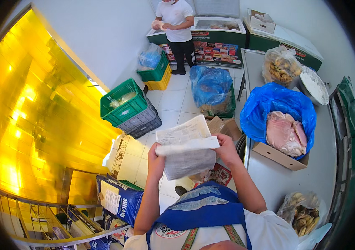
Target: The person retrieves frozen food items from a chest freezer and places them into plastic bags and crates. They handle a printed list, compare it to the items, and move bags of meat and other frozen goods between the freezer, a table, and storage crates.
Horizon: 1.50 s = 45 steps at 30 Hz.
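Both my hands hold a creased, pale printed sheet [183, 143] in front of my chest. A fold runs across its middle, and its lower part looks grey and thin; whether it is paper or plastic film I cannot tell. My left hand [156, 159] is closed on its left edge. On the opposite edge, my right hand [226, 149] pinches it near the fold. Right of that hand, a cardboard box [275, 156] lined with a blue plastic bag [252, 110] holds pale pink raw meat [283, 131] on a metal table [319, 146].
Clear bags of brownish pieces [281, 66] [304, 214] and a bowl of white powder [314, 85] share the table. Stacked crates [129, 104] stand left; a blue-bagged crate [211, 89] lies ahead. A person [177, 23] stands by display freezers [223, 37]. Blue sacks [121, 198] sit lower left.
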Each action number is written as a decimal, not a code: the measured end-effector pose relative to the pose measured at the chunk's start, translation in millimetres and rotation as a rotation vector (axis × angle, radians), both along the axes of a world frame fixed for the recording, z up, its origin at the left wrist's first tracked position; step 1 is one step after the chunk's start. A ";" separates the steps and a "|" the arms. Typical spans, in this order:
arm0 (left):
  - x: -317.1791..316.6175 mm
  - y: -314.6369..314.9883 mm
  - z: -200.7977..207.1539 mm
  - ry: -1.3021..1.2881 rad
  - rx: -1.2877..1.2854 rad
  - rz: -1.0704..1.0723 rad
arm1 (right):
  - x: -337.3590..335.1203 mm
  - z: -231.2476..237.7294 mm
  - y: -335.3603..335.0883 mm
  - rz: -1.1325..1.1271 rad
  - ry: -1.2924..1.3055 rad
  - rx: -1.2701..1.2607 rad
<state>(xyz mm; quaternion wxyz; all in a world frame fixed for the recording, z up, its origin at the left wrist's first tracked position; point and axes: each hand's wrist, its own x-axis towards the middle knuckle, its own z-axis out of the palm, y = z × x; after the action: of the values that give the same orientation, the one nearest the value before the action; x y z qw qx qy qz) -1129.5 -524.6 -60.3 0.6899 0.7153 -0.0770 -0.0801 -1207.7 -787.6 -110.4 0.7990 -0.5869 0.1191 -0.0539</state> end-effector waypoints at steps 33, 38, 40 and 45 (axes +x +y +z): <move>-24.3 19.0 8.0 -0.065 0.036 -0.162 | -20.4 -3.5 3.7 -0.015 -0.056 0.431; -25.6 21.9 -6.0 -0.098 0.044 -0.144 | -19.0 -4.1 6.9 -0.015 -0.067 0.425; -26.2 21.6 -2.2 -0.107 0.042 -0.149 | -15.7 1.9 10.1 -0.022 -0.026 0.414; -24.3 25.2 2.8 -0.126 0.103 -0.144 | -12.3 -4.1 1.0 -0.002 -0.044 0.167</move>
<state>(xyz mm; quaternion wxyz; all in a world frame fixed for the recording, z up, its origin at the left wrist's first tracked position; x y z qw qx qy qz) -1153.8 -499.4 -57.5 0.6385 0.7461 -0.1672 -0.0880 -1220.0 -786.6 -114.5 0.8474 -0.5170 0.1063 -0.0574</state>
